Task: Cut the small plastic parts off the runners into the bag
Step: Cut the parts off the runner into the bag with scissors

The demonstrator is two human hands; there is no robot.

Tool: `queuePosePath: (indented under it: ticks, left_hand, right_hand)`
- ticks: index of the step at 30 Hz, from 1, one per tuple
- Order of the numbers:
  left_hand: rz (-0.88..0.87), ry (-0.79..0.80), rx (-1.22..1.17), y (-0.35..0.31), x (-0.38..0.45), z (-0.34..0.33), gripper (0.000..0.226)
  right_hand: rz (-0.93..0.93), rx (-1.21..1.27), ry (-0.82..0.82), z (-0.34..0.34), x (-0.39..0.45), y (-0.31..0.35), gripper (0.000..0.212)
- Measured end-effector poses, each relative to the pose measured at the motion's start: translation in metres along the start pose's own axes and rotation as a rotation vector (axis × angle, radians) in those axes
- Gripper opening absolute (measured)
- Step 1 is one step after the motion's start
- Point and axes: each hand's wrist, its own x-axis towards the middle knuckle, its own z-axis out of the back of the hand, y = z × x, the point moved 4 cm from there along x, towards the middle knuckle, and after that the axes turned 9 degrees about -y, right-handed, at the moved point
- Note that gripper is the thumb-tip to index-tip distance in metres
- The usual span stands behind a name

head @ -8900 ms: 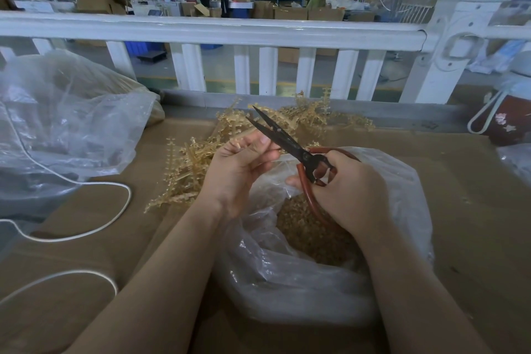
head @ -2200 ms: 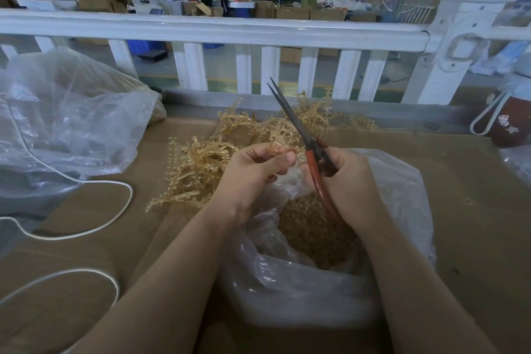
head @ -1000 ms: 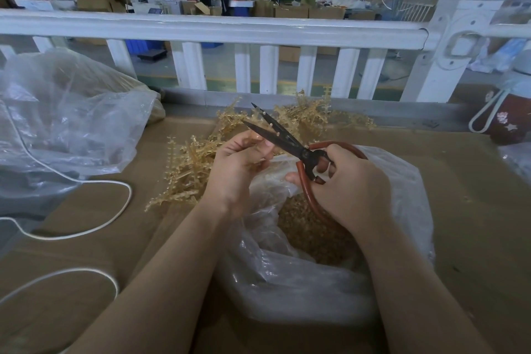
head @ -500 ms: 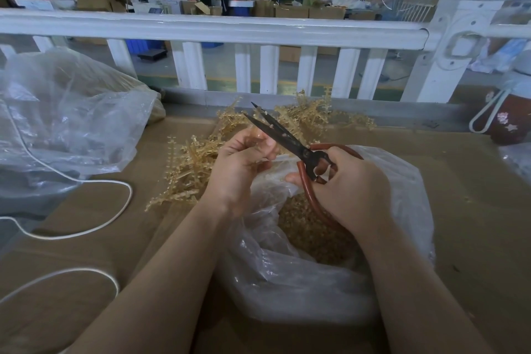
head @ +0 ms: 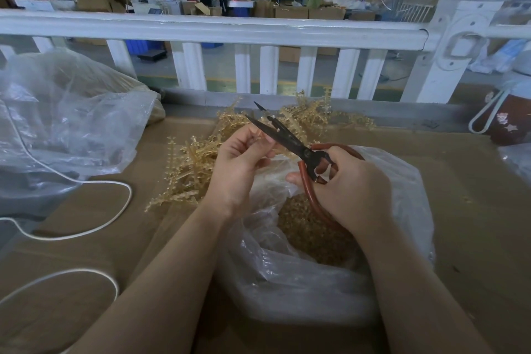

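A runner (head: 260,135) is pinched between the thumb and curled fingers of the left hand (head: 240,165), and it is held up against the blades of the scissors (head: 290,142). The scissors are gripped by the right hand (head: 349,188), whose fingers are curled round the red handle loops; the blades are parted and are pointed up and away from the hands, toward the left. The open bag (head: 402,181) is placed directly beneath both hands, and a heap of cut parts (head: 307,227) is seen inside it, under the right hand. A pile of uncut runners (head: 195,169) is spread on the table (head: 474,210) just beyond and to the left of the left hand. Farther to the left of that hand a large clear sack (head: 71,112) is set on the table, with a white cord (head: 115,210) looped in front of it. Well to the right of the right hand a dark red bottle (head: 508,123) with a white strap is stood. Beyond the hands a white railing (head: 215,29) is run across the view
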Motion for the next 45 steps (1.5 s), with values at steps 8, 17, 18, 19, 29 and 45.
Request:
queuePosePath:
  ticks: [8, 17, 18, 19, 29, 45]
  left_hand:
    - [-0.018, 0.012, -0.014, -0.001, 0.0, 0.0, 0.017]
    - [-0.012, -0.006, -0.007, 0.0, 0.0, 0.002, 0.016]
    - [-0.006, -0.007, -0.014, 0.0, 0.0, 0.003, 0.012]
    - [-0.002, -0.007, -0.021, 0.0, 0.0, 0.002, 0.009]
    - [0.008, -0.05, 0.021, 0.001, 0.001, 0.003, 0.016]
    - [0.156, 0.013, 0.15, 0.014, 0.001, 0.001, 0.011]
  right_hand:
    - [0.006, -0.009, 0.001, -0.002, 0.0, -0.001, 0.074]
    - [0.0, 0.002, 0.001, -0.002, -0.001, 0.0, 0.069]
    - [-0.007, 0.008, 0.009, -0.002, -0.001, 0.0, 0.065]
    - [-0.015, 0.013, 0.018, -0.002, 0.0, 0.0, 0.061]
    - [-0.048, 0.012, 0.072, -0.005, 0.001, -0.002, 0.067]
    - [-0.466, 0.297, 0.078, -0.013, 0.005, -0.025, 0.022]
